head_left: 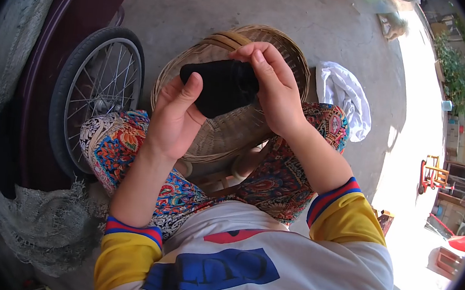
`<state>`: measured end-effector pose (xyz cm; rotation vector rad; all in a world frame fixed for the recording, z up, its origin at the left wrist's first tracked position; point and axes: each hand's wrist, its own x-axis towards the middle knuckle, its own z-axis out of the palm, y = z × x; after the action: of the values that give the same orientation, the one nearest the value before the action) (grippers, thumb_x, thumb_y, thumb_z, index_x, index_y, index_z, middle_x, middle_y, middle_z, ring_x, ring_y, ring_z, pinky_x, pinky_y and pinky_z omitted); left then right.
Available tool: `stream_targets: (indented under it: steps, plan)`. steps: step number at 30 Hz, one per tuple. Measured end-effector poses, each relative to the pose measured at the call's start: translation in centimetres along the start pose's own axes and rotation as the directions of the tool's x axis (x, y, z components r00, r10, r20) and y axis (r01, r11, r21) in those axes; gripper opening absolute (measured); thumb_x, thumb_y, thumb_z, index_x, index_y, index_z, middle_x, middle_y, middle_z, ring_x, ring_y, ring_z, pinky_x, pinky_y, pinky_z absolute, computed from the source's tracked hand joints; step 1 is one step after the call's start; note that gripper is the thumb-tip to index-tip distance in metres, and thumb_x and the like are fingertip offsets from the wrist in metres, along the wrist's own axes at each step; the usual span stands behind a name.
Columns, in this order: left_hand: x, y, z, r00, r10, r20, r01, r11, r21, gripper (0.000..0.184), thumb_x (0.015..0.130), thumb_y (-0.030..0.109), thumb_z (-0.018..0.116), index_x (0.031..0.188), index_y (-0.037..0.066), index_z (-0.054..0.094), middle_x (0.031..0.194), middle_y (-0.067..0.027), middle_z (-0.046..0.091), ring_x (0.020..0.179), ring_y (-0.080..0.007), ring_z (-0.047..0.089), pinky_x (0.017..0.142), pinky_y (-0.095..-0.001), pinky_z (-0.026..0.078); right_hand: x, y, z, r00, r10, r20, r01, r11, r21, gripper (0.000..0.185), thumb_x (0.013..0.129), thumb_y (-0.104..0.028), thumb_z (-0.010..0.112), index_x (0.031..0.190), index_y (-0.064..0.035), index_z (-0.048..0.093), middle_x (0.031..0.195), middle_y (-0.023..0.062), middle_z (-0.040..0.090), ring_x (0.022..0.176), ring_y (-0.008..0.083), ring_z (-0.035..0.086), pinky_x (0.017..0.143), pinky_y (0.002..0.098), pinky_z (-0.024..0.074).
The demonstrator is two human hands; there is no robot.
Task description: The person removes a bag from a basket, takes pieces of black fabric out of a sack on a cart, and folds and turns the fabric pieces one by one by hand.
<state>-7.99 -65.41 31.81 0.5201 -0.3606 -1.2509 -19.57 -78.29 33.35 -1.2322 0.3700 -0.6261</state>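
Note:
A black piece of folded cloth [218,85] is held up between both hands, above a round wicker basket [225,136]. My left hand [176,114] grips its lower left part, with the thumb lying on the front of the cloth. At the cloth's upper right end, my right hand [272,84] has its thumb and index finger pinched together near the edge. The fingers behind the cloth are partly hidden. The basket stands between the knees, and its curved handle [226,39] shows just behind the cloth.
A spoked wheel [100,96] of a dark red cart [58,33] is close on the left. White cloth [346,97] lies on the concrete floor [333,29] right of the basket. Grey netting [45,227] is at the lower left. A small red frame [434,175] stands far right.

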Motion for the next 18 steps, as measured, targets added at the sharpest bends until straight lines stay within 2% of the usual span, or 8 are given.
stream_targets:
  steps: [1, 2, 4, 8, 12, 15, 17, 18]
  plan:
    - [0.1, 0.0, 0.0, 0.999, 0.039, -0.038, -0.036, 0.998, 0.053, 0.031, 0.097, 0.025, 0.049, 0.113, 0.001, 0.058, 0.107, -0.0133, 0.064, 0.103, -0.0231, 0.061, 0.094, -0.0371, 0.048, 0.0, 0.2, -0.2, 0.992, -0.115, -0.044, 0.112, 0.992, -0.066, 0.03, 0.095, -0.031, 0.051, 0.105, -0.0027, 0.05, 0.1, 0.0063, 0.054, 0.103, 0.0143, 0.05, 0.093, 0.0283, 0.0369]
    - [0.1, 0.0, 0.0, 0.994, 0.079, -0.074, -0.071, 0.992, 0.107, 0.03, 0.096, 0.025, 0.05, 0.113, 0.001, 0.058, 0.108, -0.0124, 0.064, 0.103, -0.0226, 0.061, 0.094, -0.0363, 0.048, -0.1, 0.0, -0.3, 0.993, -0.115, -0.039, 0.112, 0.992, -0.066, 0.03, 0.095, -0.031, 0.051, 0.105, -0.0027, 0.05, 0.1, 0.0063, 0.054, 0.103, 0.0143, 0.05, 0.093, 0.0283, 0.0369]
    - [0.1, 0.0, 0.0, 0.992, 0.107, -0.072, -0.096, 0.985, 0.143, 0.03, 0.095, 0.025, 0.052, 0.113, 0.002, 0.058, 0.11, -0.0118, 0.064, 0.104, -0.022, 0.061, 0.094, -0.0354, 0.047, -0.3, -0.3, -0.6, 0.869, -0.482, 0.108, 0.492, 0.824, -0.28, 0.022, 0.09, -0.021, 0.059, 0.102, -0.003, 0.053, 0.102, 0.0044, 0.058, 0.093, 0.0143, 0.051, 0.086, 0.029, 0.0407]
    - [-0.2, -0.1, 0.0, 0.983, 0.174, -0.058, -0.153, 0.952, 0.265, 0.032, 0.093, 0.026, 0.057, 0.114, 0.002, 0.058, 0.116, -0.0105, 0.061, 0.106, -0.0204, 0.059, 0.095, -0.0338, 0.046, -0.4, 0.1, -0.5, 0.801, -0.55, 0.237, 0.583, 0.627, -0.516, 0.027, 0.076, -0.025, 0.074, 0.085, -0.0044, 0.059, 0.083, 0.0049, 0.059, 0.088, 0.0215, 0.053, 0.077, 0.0306, 0.0416]
    - [-0.1, 0.1, 0.1, 0.98, 0.177, -0.095, -0.142, 0.945, 0.294, 0.035, 0.094, 0.027, 0.054, 0.118, 0.002, 0.055, 0.121, -0.012, 0.058, 0.109, -0.0197, 0.057, 0.094, -0.034, 0.046, -0.6, 0.0, 0.0, 0.824, -0.508, 0.253, 0.546, 0.591, -0.594, 0.032, 0.069, -0.028, 0.08, 0.081, -0.006, 0.06, 0.08, 0.0037, 0.058, 0.084, 0.022, 0.05, 0.073, 0.0325, 0.0413]
    - [0.2, 1.2, 0.8, 0.987, 0.134, -0.084, -0.114, 0.97, 0.213, 0.039, 0.098, 0.029, 0.045, 0.124, 0.001, 0.05, 0.127, -0.0155, 0.054, 0.114, -0.0207, 0.055, 0.097, -0.0358, 0.043, -0.6, 0.5, 0.0, 0.843, -0.456, 0.285, 0.521, 0.564, -0.64, 0.035, 0.065, -0.03, 0.082, 0.077, -0.0067, 0.06, 0.078, 0.0022, 0.056, 0.083, 0.0217, 0.047, 0.072, 0.033, 0.0396]
    - [0.1, 2.5, 0.8, 0.993, 0.093, -0.077, -0.091, 0.995, 0.031, 0.037, 0.099, 0.031, 0.036, 0.122, 0.004, 0.05, 0.133, -0.0196, 0.048, 0.12, -0.0273, 0.049, 0.102, -0.0429, 0.038, -0.4, 0.4, -0.1, 0.803, -0.386, 0.454, 0.593, 0.445, -0.67, 0.035, 0.064, -0.029, 0.082, 0.077, -0.0057, 0.06, 0.076, 0.0006, 0.055, 0.084, 0.0216, 0.044, 0.076, 0.0353, 0.0376]
    - [0.0, 2.8, 0.4, 0.993, 0.091, -0.074, -0.089, 0.995, 0.032, 0.037, 0.099, 0.031, 0.036, 0.122, 0.004, 0.05, 0.133, -0.0196, 0.048, 0.12, -0.0273, 0.049, 0.102, -0.0429, 0.038, -0.3, 0.3, -0.3, 0.803, -0.388, 0.452, 0.593, 0.444, -0.672, 0.035, 0.064, -0.029, 0.082, 0.077, -0.0057, 0.06, 0.076, 0.0006, 0.055, 0.084, 0.0216, 0.044, 0.076, 0.0353, 0.0376]
